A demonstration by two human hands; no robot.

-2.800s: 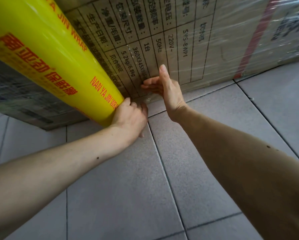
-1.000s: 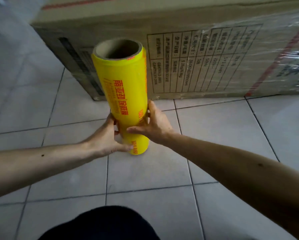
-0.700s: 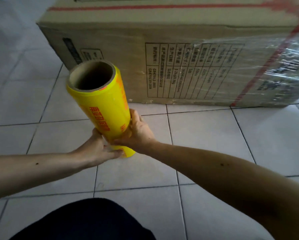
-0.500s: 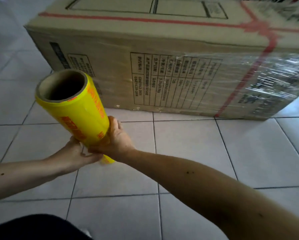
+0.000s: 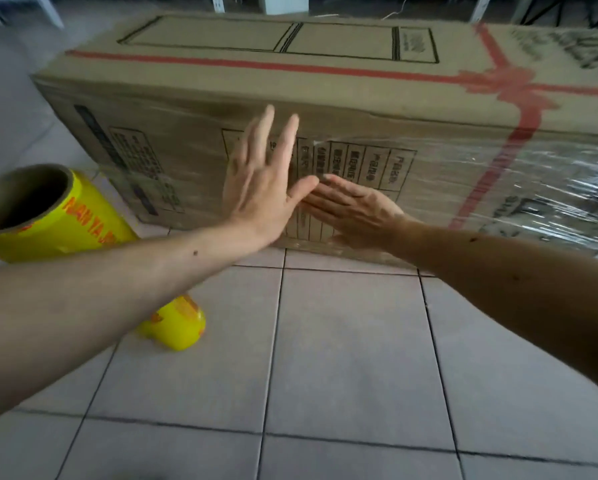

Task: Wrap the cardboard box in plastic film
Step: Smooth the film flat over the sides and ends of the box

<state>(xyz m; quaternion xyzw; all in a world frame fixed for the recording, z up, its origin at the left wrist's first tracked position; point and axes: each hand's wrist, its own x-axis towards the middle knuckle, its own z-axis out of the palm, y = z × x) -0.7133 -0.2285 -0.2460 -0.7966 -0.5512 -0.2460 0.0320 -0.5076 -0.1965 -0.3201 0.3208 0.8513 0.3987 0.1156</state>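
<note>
A long brown cardboard box [image 5: 342, 84] with a red printed ribbon lies on the tiled floor ahead of me. Clear plastic film [image 5: 550, 188] covers the right part of its front face and reaches across the printed table. My left hand [image 5: 259, 185] is flat against that front face with its fingers straight and spread, pointing up. My right hand [image 5: 353, 209] presses flat on the film just right of it, fingers pointing left. The yellow film roll [image 5: 79, 223] stands on the floor at the left, behind my left forearm, with nobody holding it.
Grey floor tiles [image 5: 342, 358] spread out in front of the box. White furniture legs [image 5: 218, 1] stand beyond the box at the top edge.
Both hands have let go of the yellow roll, which now stands on the floor at the left. Both hands have moved onto the box's front face, palms flat.
</note>
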